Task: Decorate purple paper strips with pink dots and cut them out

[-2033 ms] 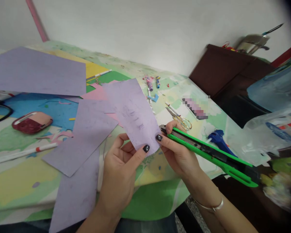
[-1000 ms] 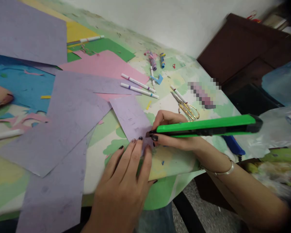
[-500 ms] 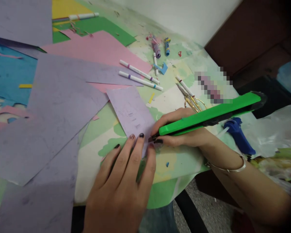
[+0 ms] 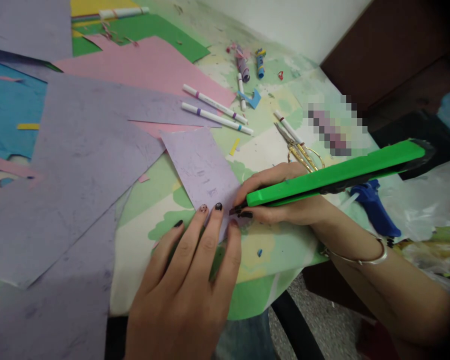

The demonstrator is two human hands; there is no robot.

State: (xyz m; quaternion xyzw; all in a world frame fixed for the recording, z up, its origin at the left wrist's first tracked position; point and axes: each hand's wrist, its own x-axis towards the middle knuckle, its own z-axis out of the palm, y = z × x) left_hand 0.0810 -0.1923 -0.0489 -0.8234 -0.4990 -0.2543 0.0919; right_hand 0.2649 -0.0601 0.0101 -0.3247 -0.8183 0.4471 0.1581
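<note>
A small strip of purple paper [image 4: 198, 162] lies on the patterned tablecloth near the table's front edge. My left hand [image 4: 193, 265] rests flat across its lower end, fingers spread and pressing it down. In my right hand [image 4: 273, 195] is a green utility knife [image 4: 333, 172], gripped close to its front end. Its short blade tip touches or hovers just over the paper, beside my left fingertips; which of the two I cannot tell. The knife's body slants up to the right, above my wrist.
Larger purple sheets [image 4: 86, 145], a pink sheet [image 4: 146, 65] and a green sheet [image 4: 165, 35] cover the left and back. White markers [image 4: 215, 118] lie beyond the strip. Gold-handled scissors [image 4: 302, 150] and a blue glue gun [image 4: 375, 207] lie past my right hand. Paper rolls [image 4: 260, 65] are farther back.
The knife's rear end has swung slightly to the right, while its tip stays near the same spot on the strip. My left hand keeps its place; the whole view has shifted a little.
</note>
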